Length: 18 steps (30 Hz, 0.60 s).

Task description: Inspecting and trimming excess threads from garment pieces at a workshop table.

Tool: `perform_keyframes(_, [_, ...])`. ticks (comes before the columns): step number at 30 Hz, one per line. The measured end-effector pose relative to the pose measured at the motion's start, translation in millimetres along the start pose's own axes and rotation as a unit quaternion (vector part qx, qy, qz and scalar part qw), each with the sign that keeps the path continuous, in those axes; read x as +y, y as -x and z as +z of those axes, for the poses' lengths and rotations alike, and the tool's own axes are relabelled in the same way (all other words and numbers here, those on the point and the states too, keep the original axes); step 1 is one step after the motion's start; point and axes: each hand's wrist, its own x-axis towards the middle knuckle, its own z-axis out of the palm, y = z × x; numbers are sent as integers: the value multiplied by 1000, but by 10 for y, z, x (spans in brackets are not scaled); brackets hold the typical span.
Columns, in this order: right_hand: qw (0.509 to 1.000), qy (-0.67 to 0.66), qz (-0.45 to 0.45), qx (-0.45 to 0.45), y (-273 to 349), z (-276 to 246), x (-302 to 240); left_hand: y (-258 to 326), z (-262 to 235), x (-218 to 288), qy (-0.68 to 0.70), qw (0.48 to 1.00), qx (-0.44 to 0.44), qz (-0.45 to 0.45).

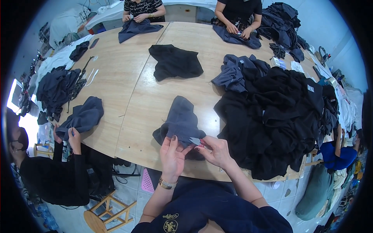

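A dark grey-blue garment point(181, 112) lies in front of me near the table's front edge, partly bunched. My left hand point(173, 156) is closed on its near edge, with thumb and fingers pinching the cloth. In my right hand point(214, 150) is a pair of thread snips point(195, 141) with silver blades and a bit of red at the grip. The blades point left over the cloth, close to my left fingertips. Whether they touch a thread is too small to tell.
A large heap of black garments point(272, 120) rises at the right, with grey-blue ones point(233, 72) at its far side. One black garment point(176, 62) lies mid-table. Co-workers handle cloth point(87, 114) at the left and far side. A wooden stool point(99, 221) stands lower left.
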Motion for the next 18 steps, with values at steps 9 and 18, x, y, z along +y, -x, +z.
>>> perform_keyframes(9, [1000,-8,-10,-13,-30,9,-11,7,-42,-18,-2,1000,-7,4])
perform_keyframes(18, [999,-37,20,24,-8,32,8,7,23,3,-9,1000,-10,9])
